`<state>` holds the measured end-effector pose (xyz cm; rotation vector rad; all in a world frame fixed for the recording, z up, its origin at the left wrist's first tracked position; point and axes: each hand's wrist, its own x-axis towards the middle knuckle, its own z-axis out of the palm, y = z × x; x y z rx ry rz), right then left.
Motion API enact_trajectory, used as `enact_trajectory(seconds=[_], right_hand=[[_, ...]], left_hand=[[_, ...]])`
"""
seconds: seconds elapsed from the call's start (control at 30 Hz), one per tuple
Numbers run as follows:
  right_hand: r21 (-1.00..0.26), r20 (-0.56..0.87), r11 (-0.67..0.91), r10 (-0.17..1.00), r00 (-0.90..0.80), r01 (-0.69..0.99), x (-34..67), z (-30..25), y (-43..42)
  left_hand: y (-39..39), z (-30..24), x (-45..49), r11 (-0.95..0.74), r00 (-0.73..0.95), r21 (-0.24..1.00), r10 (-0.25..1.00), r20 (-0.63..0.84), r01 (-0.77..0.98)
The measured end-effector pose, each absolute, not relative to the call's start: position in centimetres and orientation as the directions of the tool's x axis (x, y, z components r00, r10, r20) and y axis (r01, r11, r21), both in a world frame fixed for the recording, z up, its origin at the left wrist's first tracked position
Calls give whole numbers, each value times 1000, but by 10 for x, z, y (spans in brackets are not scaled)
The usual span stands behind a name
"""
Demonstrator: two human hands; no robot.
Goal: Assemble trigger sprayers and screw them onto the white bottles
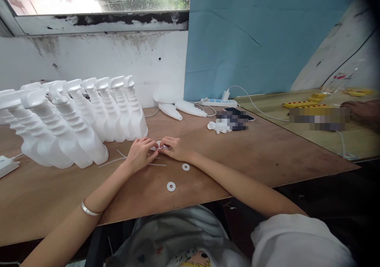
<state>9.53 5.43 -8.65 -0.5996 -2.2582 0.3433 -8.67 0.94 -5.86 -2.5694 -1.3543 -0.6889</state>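
Close together over the wooden table, my left hand and my right hand both pinch a small white plastic piece. Fingers cover much of it, so its exact kind cannot be made out. Thin white tubes lie beside and under my left hand. Nearer my body are two flat white ring washers, one just below my right wrist and another closer to the table edge.
Rows of white spray bottles stand at the left. Two white empty-looking bottles lie by the wall. A power strip, a phone and small white parts are at the back right. Another person's hand shows far right.
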Motion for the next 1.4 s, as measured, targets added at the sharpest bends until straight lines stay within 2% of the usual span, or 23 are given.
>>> enact_trajectory(seconds=[0.2, 0.43, 0.8, 1.03, 1.23, 1.4], right_hand=[[-413, 585, 846, 529, -615, 336, 95, -83, 52], [-345, 572, 871, 491, -657, 351, 96, -83, 52], [-329, 583, 915, 393, -711, 235, 93, -86, 53], [-391, 586, 892, 431, -686, 227, 92, -87, 54], [-357, 597, 899, 429, -677, 254, 91, -89, 56], [-431, 584, 840, 538, -607, 330, 91, -93, 55]], left_hand=[[6, -55, -84, -577, 500, 19, 724, 476, 816], [7, -57, -87, -597, 540, -53, 680, 496, 800], [7, -52, -90, -625, 558, -40, 663, 498, 779], [12, -57, -93, -627, 558, -21, 678, 479, 779], [15, -58, -93, -621, 564, -23, 695, 447, 784], [13, -60, -94, -631, 571, -10, 695, 437, 776]])
